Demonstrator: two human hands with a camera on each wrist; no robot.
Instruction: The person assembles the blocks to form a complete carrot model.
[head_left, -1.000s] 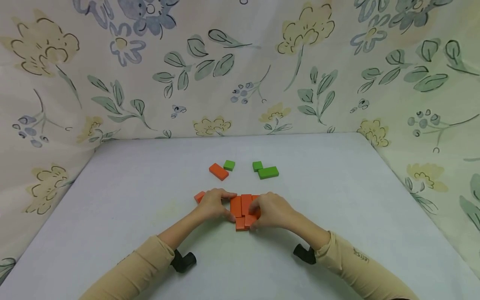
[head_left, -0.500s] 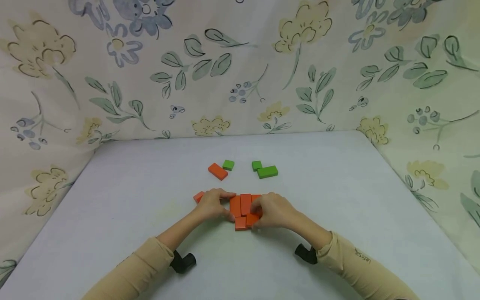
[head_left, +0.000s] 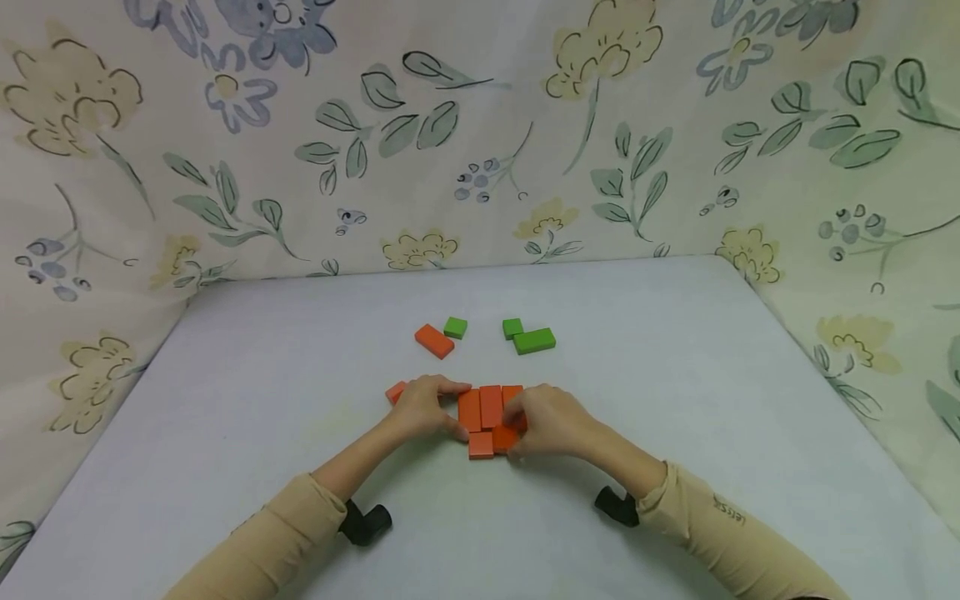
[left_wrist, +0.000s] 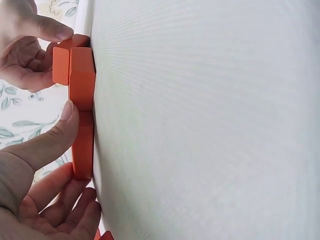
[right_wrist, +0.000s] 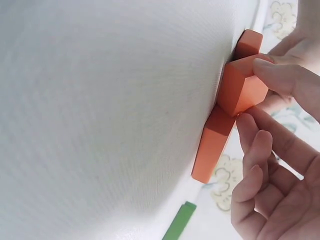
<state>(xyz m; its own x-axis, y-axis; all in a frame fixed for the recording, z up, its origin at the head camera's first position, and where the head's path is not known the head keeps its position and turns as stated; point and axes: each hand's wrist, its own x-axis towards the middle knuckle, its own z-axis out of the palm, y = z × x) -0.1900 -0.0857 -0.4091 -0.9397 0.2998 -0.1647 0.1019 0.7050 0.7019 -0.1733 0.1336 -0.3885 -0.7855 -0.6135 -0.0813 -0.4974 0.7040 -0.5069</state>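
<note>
Right hand (head_left: 553, 422): pinching a squarish orange block (head_left: 504, 438). Left hand (head_left: 420, 409): gripping an oblong orange block (head_left: 468, 411) between thumb and forefinger.

The left hand (head_left: 423, 408) and right hand (head_left: 553, 421) close both sides of the grouped orange blocks (head_left: 491, 406); from the near side, a free way leads between them. Beyond, a gap separates two green blocks (head_left: 535, 341) from a third green block (head_left: 455, 327) and a loose orange block (head_left: 435, 341). The counter (head_left: 712, 375) leaves wide room at both outer sides.
</note>
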